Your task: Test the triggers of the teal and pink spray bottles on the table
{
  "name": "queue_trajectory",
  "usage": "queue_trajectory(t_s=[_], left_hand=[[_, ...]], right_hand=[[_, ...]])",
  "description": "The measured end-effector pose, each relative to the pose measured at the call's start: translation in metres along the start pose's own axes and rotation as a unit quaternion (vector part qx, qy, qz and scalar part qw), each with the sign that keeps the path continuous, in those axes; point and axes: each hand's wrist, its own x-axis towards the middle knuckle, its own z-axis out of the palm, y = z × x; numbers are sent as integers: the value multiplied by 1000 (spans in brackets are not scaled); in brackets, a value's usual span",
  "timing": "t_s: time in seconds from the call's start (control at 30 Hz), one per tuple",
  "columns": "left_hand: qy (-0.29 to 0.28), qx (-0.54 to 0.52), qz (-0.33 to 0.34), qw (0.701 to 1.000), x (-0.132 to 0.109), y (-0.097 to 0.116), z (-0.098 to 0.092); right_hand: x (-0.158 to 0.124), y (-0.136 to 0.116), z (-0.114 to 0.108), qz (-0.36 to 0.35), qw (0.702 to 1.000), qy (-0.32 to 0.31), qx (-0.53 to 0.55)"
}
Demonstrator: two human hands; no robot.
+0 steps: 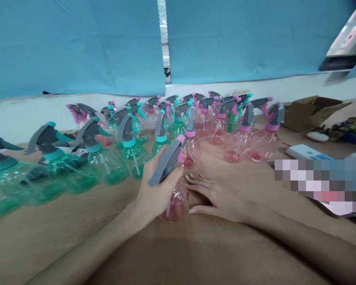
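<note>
In the middle of the table (225, 253), my left hand (156, 190) is wrapped round the neck of a pink spray bottle (175, 208) with a grey and pink trigger head. The bottle stands close to upright, and part of it is hidden behind my fingers. Flat on the tabletop beside its right side lies my right hand (215, 196), fingers stretched out and holding nothing. Just beyond my hands is another pink spray bottle (191, 152). A green spray bottle (135, 160) stands to the left of my left hand.
A line of green spray bottles (72, 172) runs off to the left. Several pink and green ones crowd the back, with a pink bottle (264, 144) at their right end. An open cardboard box (311, 113), a white box (313, 152) and a blurred-out screen (338, 209) are at right.
</note>
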Motion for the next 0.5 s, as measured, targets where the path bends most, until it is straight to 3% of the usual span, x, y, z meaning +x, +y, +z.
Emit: queue_trajectory(t_s=[0.27,0.5], left_hand=[[-1,2,-7,1000,0,-1,-1],[-20,-61,-49,997,-3,-3,3]], right_hand=[[1,1,1,-10,1000,8,12],[0,0,0,-8,1000,19,19]])
